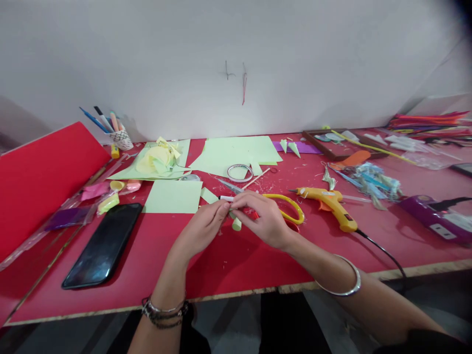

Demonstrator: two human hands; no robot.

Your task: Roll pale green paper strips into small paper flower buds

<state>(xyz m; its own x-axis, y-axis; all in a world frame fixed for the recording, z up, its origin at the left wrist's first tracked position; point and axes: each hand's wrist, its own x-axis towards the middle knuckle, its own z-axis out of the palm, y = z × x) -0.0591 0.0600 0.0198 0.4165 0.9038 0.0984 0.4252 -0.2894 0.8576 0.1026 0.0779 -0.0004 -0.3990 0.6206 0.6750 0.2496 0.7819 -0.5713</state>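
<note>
My left hand (204, 223) and my right hand (263, 216) meet above the red table, fingertips pinched together. Whatever lies between them is mostly hidden by the fingers. Just below the fingers shows a small pale-green paper roll (236, 224); I cannot tell whether it is held or lies on the table. A white pen with a black end (225, 198) pokes out behind the fingertips. Scissors with yellow handles (300, 212) lie partly behind my right hand, their blades pointing to the back left. A pale-green paper strip (209, 195) lies beyond my left hand.
A yellow glue gun (332, 201) with a cord lies at the right, near a purple device (435, 219). A black phone (105, 246) lies at the left. Green paper sheets (173, 196), a tape roll (239, 172), a pen cup (121, 139) and blue tassels (379, 179) stand around.
</note>
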